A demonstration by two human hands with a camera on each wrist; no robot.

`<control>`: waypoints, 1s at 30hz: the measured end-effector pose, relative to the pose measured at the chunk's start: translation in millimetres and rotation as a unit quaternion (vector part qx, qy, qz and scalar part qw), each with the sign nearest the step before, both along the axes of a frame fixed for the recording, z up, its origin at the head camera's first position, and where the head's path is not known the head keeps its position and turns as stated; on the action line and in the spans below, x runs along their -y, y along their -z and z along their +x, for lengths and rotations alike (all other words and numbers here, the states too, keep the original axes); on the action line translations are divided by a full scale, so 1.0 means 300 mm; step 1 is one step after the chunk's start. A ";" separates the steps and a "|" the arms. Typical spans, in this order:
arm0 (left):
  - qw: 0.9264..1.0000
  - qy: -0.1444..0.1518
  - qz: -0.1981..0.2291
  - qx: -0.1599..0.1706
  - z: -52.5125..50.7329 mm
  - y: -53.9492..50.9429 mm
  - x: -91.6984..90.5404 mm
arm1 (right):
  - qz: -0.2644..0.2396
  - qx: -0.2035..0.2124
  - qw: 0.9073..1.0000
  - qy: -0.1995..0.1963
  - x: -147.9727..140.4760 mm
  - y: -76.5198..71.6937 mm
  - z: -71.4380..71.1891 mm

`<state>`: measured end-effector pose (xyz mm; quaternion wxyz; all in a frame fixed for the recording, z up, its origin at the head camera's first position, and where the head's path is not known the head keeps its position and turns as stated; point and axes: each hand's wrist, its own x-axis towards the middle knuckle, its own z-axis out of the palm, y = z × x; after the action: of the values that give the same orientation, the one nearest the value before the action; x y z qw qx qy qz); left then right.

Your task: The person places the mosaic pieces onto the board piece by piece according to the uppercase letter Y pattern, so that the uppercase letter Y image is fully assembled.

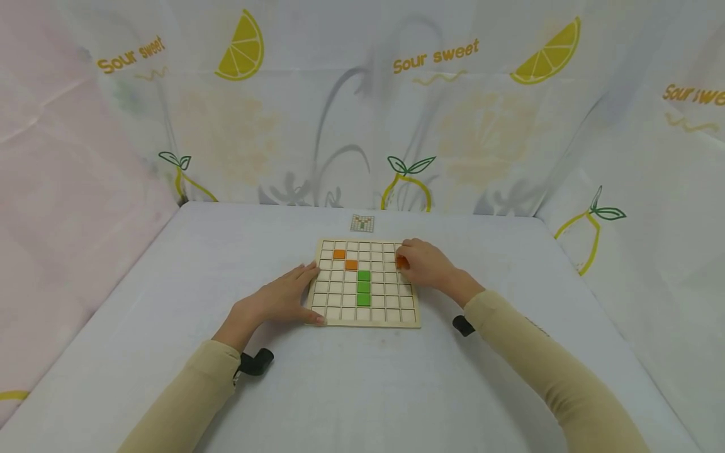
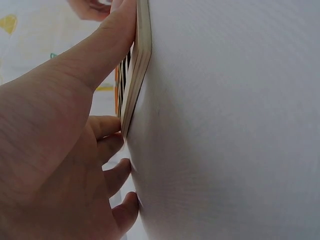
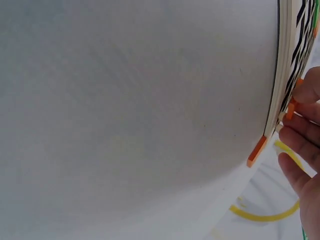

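A square wooden grid board (image 1: 337, 315) lies on the table, bearing several tiles: an orange tile (image 1: 339, 254), another orange tile (image 1: 351, 265) and a column of green tiles (image 1: 364, 287). My left hand (image 1: 282, 294) rests against its left edge, the thumb at the near left corner and the fingers spread along the side. At the right edge, my right hand (image 1: 426, 263) pinches an orange tile (image 1: 401, 261) over the grid, partly hidden by the fingers. In the right wrist view, a further orange piece (image 3: 256, 151) lies on the table by the board's side.
Behind the board lies a small patterned card (image 1: 362, 223) showing a coloured grid. White cloth covers the table (image 1: 362, 390). Fabric walls (image 1: 317, 107) with lemon prints stand at the back and both sides.
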<state>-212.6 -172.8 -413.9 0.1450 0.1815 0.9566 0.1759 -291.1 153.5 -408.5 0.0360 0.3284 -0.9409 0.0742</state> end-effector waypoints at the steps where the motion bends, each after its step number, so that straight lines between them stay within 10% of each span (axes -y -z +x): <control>1: 1.000 0.000 0.000 0.000 0.000 0.000 0.000 | -0.002 -0.001 1.000 -0.002 0.003 0.002 0.000; 30: 1.000 -0.001 0.006 0.006 0.003 -0.002 0.001 | 0.000 -0.002 1.000 -0.019 0.103 0.004 0.006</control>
<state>-211.9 -173.2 -413.1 0.1494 0.1801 0.9549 0.1828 -289.2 122.7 -409.8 0.0364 0.3465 -0.9344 0.0739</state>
